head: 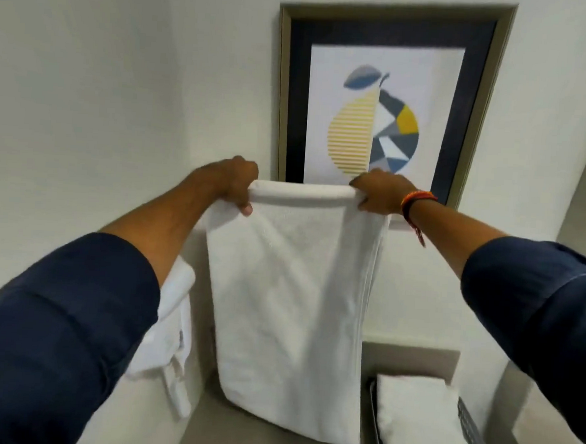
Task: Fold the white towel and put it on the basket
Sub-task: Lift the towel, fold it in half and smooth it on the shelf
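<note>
A white towel [289, 311] hangs doubled over in front of the wall, its folded top edge held level. My left hand [234, 182] grips the top left corner and my right hand [381, 193] grips the top right corner. The towel's lower end reaches down to the grey surface below. At the lower right stands a wire basket [474, 432] with a folded white towel [416, 421] lying inside it.
A framed picture [384, 100] of a pear hangs on the wall behind my hands. Another white cloth [171, 334] hangs at the left, partly hidden by my left sleeve. A grey shelf surface [210, 433] lies under the towel.
</note>
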